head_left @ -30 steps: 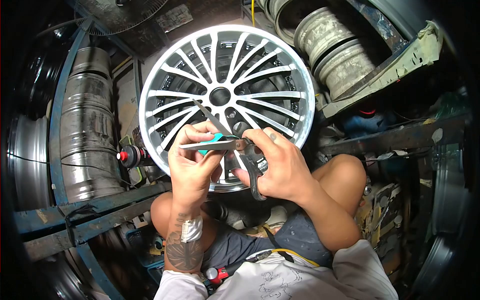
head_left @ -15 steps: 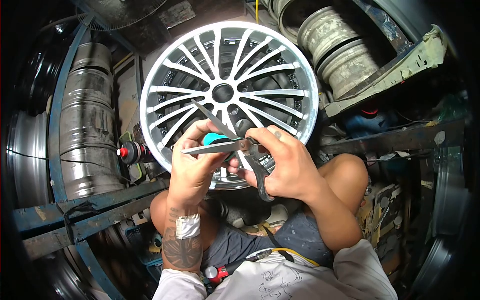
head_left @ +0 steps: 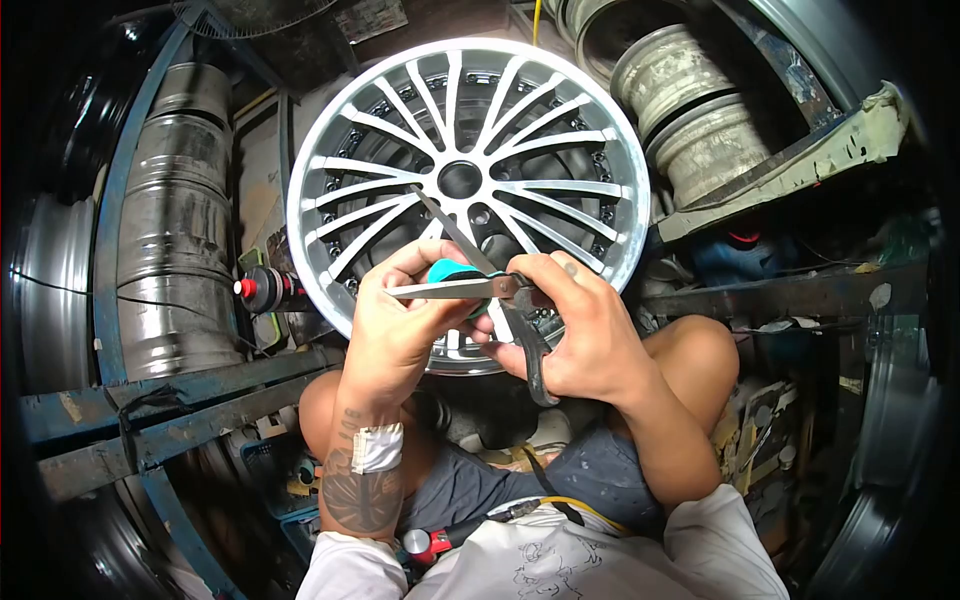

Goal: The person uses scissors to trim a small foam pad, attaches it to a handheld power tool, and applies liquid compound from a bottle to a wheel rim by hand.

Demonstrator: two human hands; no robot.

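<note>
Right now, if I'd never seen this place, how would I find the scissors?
Look for the big silver wheel. In front of its lower part, the right hand holds the scissors. They have two pointed blades spread in a V and dark handles, unlike the teal thing in the left hand.

This is a wheel workshop: one spoked wheel (head_left: 459, 152) lies in the centre, metal rims (head_left: 178, 240) are stacked beside a scuffed blue frame (head_left: 215, 380), and stained rims (head_left: 670, 72) rest at upper right. The dim left edge shows perhaps more rims (head_left: 62, 310).
</note>
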